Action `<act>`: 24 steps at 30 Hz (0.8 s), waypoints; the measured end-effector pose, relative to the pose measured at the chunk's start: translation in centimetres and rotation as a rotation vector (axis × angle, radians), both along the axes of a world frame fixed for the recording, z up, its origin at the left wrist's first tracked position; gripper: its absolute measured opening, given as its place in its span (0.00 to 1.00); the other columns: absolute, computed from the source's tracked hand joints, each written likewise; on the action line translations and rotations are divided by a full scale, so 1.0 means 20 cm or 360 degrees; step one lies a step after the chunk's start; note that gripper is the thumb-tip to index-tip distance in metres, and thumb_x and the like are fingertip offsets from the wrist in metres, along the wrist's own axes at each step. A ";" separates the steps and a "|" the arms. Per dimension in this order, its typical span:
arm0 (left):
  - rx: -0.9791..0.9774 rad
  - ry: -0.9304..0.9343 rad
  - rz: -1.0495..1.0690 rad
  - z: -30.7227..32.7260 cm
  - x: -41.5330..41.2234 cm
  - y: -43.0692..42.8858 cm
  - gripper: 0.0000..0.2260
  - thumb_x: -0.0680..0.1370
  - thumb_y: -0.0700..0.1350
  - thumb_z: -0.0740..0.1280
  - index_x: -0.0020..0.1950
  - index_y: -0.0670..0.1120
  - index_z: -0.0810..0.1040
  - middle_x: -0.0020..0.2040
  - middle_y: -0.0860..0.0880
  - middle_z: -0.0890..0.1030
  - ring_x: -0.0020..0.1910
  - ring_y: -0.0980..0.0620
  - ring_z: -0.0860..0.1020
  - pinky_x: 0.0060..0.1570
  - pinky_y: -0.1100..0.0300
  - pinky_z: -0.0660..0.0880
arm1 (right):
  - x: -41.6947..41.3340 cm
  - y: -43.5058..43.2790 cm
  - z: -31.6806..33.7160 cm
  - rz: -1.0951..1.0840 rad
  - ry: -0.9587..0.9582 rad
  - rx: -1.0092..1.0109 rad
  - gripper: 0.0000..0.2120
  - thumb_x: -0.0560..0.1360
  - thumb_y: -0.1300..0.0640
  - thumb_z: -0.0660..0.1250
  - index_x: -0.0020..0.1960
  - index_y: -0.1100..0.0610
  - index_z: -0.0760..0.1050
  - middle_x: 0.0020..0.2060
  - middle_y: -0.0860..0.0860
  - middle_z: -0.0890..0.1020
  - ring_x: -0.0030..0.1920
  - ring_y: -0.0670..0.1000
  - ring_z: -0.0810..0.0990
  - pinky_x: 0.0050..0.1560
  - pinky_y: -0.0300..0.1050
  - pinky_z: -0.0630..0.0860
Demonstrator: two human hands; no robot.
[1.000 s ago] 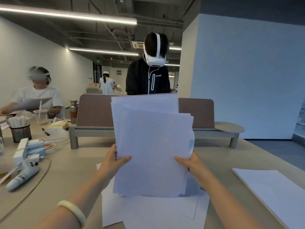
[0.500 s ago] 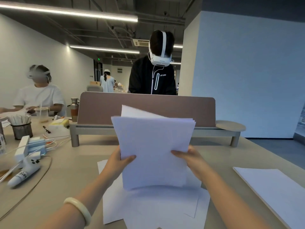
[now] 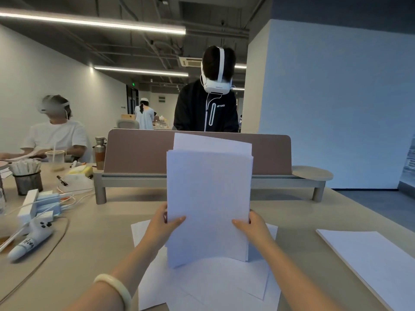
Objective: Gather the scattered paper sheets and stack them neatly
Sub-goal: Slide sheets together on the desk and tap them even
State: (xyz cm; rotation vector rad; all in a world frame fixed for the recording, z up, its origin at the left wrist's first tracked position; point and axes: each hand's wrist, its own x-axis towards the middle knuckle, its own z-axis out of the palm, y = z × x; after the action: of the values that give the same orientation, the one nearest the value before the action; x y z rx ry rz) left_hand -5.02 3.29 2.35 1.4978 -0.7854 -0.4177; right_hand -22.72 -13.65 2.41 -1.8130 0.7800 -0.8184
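- Table (image 3: 89, 243): pale top that carries all the paper. The work area runs from centre to 6 o'clock.
- Divider screen (image 3: 139, 151): stands across the table at 12 o'clock, behind the paper. It limits any forward reach.
- Held bundle (image 3: 208, 198): at centre, upright and facing the wearer. Its lower edge is at or just above the paper below; contact cannot be confirmed. The top edges are uneven, and one rear sheet stands proud and tilted.
- Loose sheets (image 3: 213, 286): at 6 o'clock, flat on the table, overlapping and skewed, not yet gathered.
- Side stack (image 3: 370, 261): at 4 o'clock, squared and well apart from the work.
- Left hand (image 3: 161, 227) and right hand (image 3: 253, 227): each clamps one side edge of the bundle. The thumbs lie on the front face; the fingers are hidden behind it.
- Risk: tapping the bundle on the skewed sheets rather than bare table would probably leave the edges untrue and scuff the sheets below. In my judgement a slack pinch could let the proud rear sheet slip out.
- Obstructions: pen cup (image 3: 28, 182), cables (image 3: 42, 205) and white controller (image 3: 31, 241) crowd 9 o'clock. A sheet sliding that way could snag.
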 end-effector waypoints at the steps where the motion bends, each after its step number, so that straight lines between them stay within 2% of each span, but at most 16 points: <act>1: -0.0095 0.0086 0.0015 0.02 0.01 -0.01 0.19 0.74 0.42 0.71 0.62 0.50 0.71 0.53 0.50 0.82 0.51 0.51 0.81 0.44 0.59 0.78 | -0.01 0.00 -0.01 0.0034 0.0066 0.0006 0.10 0.74 0.61 0.67 0.55 0.55 0.74 0.55 0.54 0.81 0.50 0.53 0.79 0.56 0.48 0.77; 4: -0.0079 0.0135 0.0038 0.02 0.03 -0.03 0.19 0.74 0.43 0.71 0.62 0.49 0.71 0.55 0.49 0.81 0.52 0.50 0.81 0.47 0.56 0.78 | -0.03 0.02 -0.04 0.0119 0.0229 0.0065 0.17 0.75 0.60 0.68 0.62 0.60 0.73 0.54 0.51 0.79 0.54 0.54 0.79 0.52 0.39 0.74; 6: 0.0044 0.0074 -0.0052 -0.03 0.02 -0.02 0.15 0.75 0.46 0.70 0.60 0.51 0.73 0.54 0.51 0.82 0.51 0.52 0.81 0.47 0.58 0.78 | -0.04 0.04 -0.04 0.0144 0.0102 0.0108 0.19 0.73 0.57 0.70 0.63 0.58 0.72 0.54 0.51 0.80 0.52 0.51 0.80 0.45 0.33 0.76; 8: 0.0209 0.0024 -0.0114 -0.07 0.01 0.00 0.10 0.75 0.49 0.69 0.56 0.54 0.76 0.53 0.54 0.83 0.50 0.55 0.82 0.44 0.61 0.77 | -0.05 0.04 0.01 0.0086 -0.0164 0.0167 0.20 0.72 0.54 0.71 0.61 0.54 0.71 0.53 0.49 0.80 0.50 0.48 0.80 0.41 0.33 0.76; 11: 0.0443 -0.0047 -0.0065 -0.14 0.04 0.02 0.12 0.76 0.52 0.68 0.56 0.48 0.79 0.53 0.51 0.83 0.51 0.52 0.81 0.52 0.55 0.78 | -0.04 0.06 0.06 0.0022 -0.0351 0.0187 0.15 0.75 0.53 0.68 0.59 0.52 0.69 0.52 0.48 0.80 0.50 0.46 0.80 0.43 0.36 0.75; 13: 0.0369 -0.0106 0.0017 -0.13 0.04 0.01 0.12 0.77 0.50 0.67 0.58 0.48 0.76 0.54 0.51 0.82 0.52 0.52 0.80 0.51 0.56 0.77 | -0.01 0.08 0.06 0.0002 -0.0353 0.0100 0.12 0.77 0.55 0.64 0.60 0.52 0.69 0.53 0.48 0.79 0.53 0.49 0.79 0.45 0.35 0.73; 16: 0.0065 -0.0139 0.0208 -0.04 -0.01 -0.02 0.09 0.79 0.43 0.63 0.58 0.51 0.70 0.50 0.53 0.79 0.49 0.52 0.79 0.42 0.61 0.74 | 0.02 0.11 0.07 -0.0087 -0.0370 0.0046 0.10 0.79 0.57 0.60 0.60 0.54 0.69 0.52 0.47 0.77 0.53 0.49 0.76 0.41 0.30 0.69; 21: -0.0090 -0.0367 0.0325 0.08 -0.04 -0.07 0.03 0.81 0.40 0.57 0.52 0.43 0.70 0.45 0.48 0.77 0.43 0.47 0.75 0.39 0.57 0.71 | 0.06 0.12 0.19 -0.0169 -0.0356 -0.0063 0.06 0.80 0.55 0.56 0.52 0.59 0.66 0.41 0.47 0.73 0.47 0.52 0.73 0.40 0.42 0.68; 24: -0.0045 -0.0386 0.0293 0.04 -0.07 -0.05 0.04 0.82 0.40 0.56 0.56 0.47 0.65 0.46 0.55 0.74 0.44 0.52 0.74 0.38 0.63 0.70 | 0.07 0.14 0.15 -0.0152 -0.0319 -0.0063 0.06 0.80 0.56 0.58 0.53 0.58 0.64 0.47 0.49 0.73 0.49 0.51 0.73 0.48 0.41 0.66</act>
State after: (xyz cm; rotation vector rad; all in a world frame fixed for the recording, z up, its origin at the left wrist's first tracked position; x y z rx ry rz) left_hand -6.50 2.31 3.23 1.5969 -0.8296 -0.0873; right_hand -21.33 -10.88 5.49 -1.7070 0.7284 -1.0669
